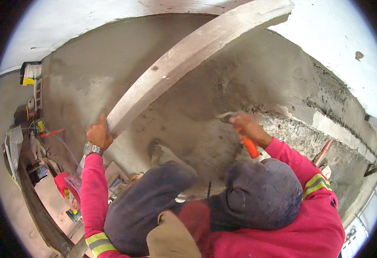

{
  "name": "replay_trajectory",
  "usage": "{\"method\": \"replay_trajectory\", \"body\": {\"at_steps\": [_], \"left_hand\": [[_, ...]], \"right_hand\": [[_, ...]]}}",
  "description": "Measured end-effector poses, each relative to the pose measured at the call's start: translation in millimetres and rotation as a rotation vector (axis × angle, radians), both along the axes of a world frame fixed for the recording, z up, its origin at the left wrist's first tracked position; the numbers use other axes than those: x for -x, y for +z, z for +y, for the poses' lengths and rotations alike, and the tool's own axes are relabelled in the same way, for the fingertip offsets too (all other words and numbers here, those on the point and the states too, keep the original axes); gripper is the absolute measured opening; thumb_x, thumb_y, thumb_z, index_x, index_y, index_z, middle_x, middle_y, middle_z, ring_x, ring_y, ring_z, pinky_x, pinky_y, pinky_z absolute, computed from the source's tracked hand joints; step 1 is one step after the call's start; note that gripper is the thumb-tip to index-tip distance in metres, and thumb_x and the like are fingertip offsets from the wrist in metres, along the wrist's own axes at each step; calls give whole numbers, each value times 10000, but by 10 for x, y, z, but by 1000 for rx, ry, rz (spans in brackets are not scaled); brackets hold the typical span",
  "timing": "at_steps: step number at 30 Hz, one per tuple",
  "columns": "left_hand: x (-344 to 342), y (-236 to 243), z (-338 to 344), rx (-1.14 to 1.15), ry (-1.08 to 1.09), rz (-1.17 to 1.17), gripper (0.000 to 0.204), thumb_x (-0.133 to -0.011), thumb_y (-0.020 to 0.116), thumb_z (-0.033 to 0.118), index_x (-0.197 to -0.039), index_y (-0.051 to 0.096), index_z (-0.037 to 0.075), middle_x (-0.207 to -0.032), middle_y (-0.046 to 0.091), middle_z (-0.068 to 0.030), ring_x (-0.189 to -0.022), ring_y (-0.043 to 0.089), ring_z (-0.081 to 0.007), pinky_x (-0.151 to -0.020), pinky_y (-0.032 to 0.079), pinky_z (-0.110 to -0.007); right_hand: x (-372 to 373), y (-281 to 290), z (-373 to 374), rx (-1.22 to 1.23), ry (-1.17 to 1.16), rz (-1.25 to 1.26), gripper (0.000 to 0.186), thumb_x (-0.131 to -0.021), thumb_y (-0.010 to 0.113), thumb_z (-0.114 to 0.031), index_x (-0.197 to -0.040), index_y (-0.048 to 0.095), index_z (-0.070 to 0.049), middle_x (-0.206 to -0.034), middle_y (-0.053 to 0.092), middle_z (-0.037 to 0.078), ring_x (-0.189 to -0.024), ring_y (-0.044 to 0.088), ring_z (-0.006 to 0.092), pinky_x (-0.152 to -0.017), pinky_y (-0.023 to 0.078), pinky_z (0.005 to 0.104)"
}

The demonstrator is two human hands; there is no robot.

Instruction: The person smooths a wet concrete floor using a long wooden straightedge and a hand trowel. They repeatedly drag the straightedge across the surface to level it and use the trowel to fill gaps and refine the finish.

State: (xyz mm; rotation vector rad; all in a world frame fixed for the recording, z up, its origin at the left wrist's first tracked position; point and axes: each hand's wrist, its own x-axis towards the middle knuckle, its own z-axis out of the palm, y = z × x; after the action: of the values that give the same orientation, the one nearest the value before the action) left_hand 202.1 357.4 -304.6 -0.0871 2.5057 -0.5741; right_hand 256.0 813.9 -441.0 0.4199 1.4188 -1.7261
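My left hand (99, 133), with a metal watch (93, 148) at the wrist, is closed around the lower left end of a long pale straightedge board (171, 66). The board runs away to the upper right, across the grey mortar surface (197, 92), and looks curved through the lens. My right hand (249, 129) grips an orange-handled trowel (250, 147) close to the rough edge of the mortar. Its small metal end points left and is partly hidden by my fingers. My knees (261, 193) are bent in front of me.
Rough broken concrete (278, 129) lies right of my right hand, with an orange-red bar (324, 152) beyond. At left are a dark wooden plank (35, 210), a red container (62, 184) and assorted tools. A white surface (330, 38) borders the mortar at upper right.
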Motion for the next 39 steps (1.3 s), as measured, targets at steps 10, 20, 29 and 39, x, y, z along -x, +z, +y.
{"method": "replay_trajectory", "body": {"at_steps": [10,20,29,39], "left_hand": [[-8,-29,-117,-81,-105,74,846,-582,784,226,-1277,352,8,-1042,601,-191,-920,596,-346,-828,450,-427],[-12,-37,-108,-78,-152,111,852,-574,786,218,-1280,359,7,-1042,603,-206,-917,597,-358,-793,474,-434],[-30,-27,-144,-89,-172,136,831,-563,799,220,-1253,386,12,-1059,597,-203,-922,597,-354,-797,472,-428],[7,-43,-158,-49,-146,43,927,-574,796,240,-1313,294,-11,-1087,571,-217,-971,569,-373,-828,459,-432]], "right_hand": [[206,-178,34,36,-98,-55,219,-851,577,-292,-818,474,-103,-631,447,1,-442,440,91,-380,370,238],[-278,20,566,-75,212,73,279,-847,552,-346,-823,526,-70,-702,498,20,-576,497,125,-490,421,272],[-99,28,1189,-209,370,44,225,-866,551,-291,-903,546,-69,-630,480,-8,-453,449,90,-408,381,238],[-158,98,1292,-185,166,17,233,-858,563,-268,-792,510,-51,-589,484,12,-417,444,95,-375,356,250]]}}
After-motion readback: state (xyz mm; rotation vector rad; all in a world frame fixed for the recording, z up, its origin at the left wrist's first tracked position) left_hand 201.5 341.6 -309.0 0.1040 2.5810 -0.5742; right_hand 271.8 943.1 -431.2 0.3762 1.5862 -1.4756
